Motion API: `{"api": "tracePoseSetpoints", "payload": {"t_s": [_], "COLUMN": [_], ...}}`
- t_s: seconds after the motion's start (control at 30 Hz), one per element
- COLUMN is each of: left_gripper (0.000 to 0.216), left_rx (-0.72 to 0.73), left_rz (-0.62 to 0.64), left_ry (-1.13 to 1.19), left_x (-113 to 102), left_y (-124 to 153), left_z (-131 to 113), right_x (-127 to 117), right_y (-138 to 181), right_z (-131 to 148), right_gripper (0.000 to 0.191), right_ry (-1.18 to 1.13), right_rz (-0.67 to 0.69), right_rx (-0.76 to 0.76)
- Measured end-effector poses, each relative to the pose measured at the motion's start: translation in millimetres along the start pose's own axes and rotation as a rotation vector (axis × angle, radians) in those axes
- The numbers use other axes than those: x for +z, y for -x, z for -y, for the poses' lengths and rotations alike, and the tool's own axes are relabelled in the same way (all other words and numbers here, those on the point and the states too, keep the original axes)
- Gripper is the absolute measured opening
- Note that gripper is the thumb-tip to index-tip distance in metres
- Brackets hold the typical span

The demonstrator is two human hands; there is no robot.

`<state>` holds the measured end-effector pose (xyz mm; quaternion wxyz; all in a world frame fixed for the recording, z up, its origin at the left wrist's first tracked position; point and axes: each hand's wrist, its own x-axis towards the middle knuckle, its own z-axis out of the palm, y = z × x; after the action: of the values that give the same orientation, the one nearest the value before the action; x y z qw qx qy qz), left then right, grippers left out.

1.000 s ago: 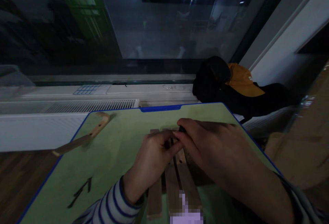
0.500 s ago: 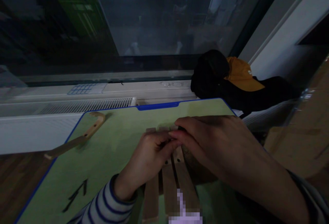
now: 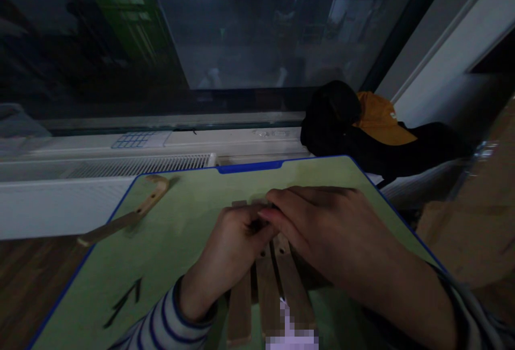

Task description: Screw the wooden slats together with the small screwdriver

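Several wooden slats point(image 3: 263, 285) lie side by side on a green board with a blue rim point(image 3: 181, 237), running away from me. My left hand point(image 3: 229, 256) rests on their far ends, its fingers curled in a pinch. My right hand point(image 3: 317, 229) lies over the slats from the right, and its fingertips meet those of the left hand. Both pinch something small and dark at the slats' far end that I cannot make out. A striped sleeve point(image 3: 161, 326) covers my left wrist.
A curved wooden piece point(image 3: 129, 213) lies at the board's far left corner. Two dark thin pieces point(image 3: 123, 302) lie near left. Behind the board are a white radiator grille point(image 3: 132, 165), a window, and a black bag with an orange cap point(image 3: 378, 119).
Both hands have stayed together at the slats' far end, with only small finger shifts. The view has moved slightly.
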<state>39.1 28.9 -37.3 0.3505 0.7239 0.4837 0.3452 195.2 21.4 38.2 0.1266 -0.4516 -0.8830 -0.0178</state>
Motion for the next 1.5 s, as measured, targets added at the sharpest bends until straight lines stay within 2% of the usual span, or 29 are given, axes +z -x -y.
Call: {"api": "tracePoseSetpoints", "payload": {"t_s": [0.13, 0.3, 0.43, 0.63, 0.87, 1.13, 1.2, 1.33, 1.5], "left_gripper": [0.011, 0.011, 0.008, 0.011, 0.011, 0.016, 0.016, 0.014, 0.014], "left_rx": [0.019, 0.040, 0.025, 0.016, -0.014, -0.001, -0.015, -0.065, -0.071], "left_rz": [-0.006, -0.013, -0.064, -0.074, -0.008, 0.087, 0.070, -0.045, -0.045], "left_ry": [-0.015, -0.012, -0.104, -0.167, -0.048, 0.103, 0.052, -0.061, -0.037], "left_x": [-0.1, 0.7, 0.6, 0.9, -0.7, -2.7, -2.5, -1.7, -2.2], "left_y": [-1.4, -1.9, -0.4, 2.2, 1.3, -1.3, -1.2, -0.2, -0.4], "left_z": [3.0, -0.5, -3.1, -5.7, -3.1, -1.6, -3.1, -6.0, -4.3], "right_x": [1.2, -2.5, -3.1, -6.2, -10.2, -11.6, -9.7, -6.8, -4.2], "right_y": [0.6, 3.1, 2.9, 4.3, 5.2, 5.4, 5.2, 4.4, 1.1], "right_z": [-11.1, -18.6, -18.0, -15.7, -4.1, 14.5, 14.5, 8.8, -9.2], "right_gripper": [0.025, 0.022, 0.019, 0.017, 0.009, 0.007, 0.007, 0.010, 0.017], "right_ry": [-0.164, -0.242, -0.223, -0.213, -0.060, 0.151, 0.161, 0.163, -0.019], "right_rz": [0.017, 0.040, 0.071, 0.113, 0.073, -0.015, -0.028, -0.037, -0.028], "right_rx": [-0.039, -0.056, -0.024, -0.071, -0.027, 0.114, 0.118, 0.098, -0.007]}}
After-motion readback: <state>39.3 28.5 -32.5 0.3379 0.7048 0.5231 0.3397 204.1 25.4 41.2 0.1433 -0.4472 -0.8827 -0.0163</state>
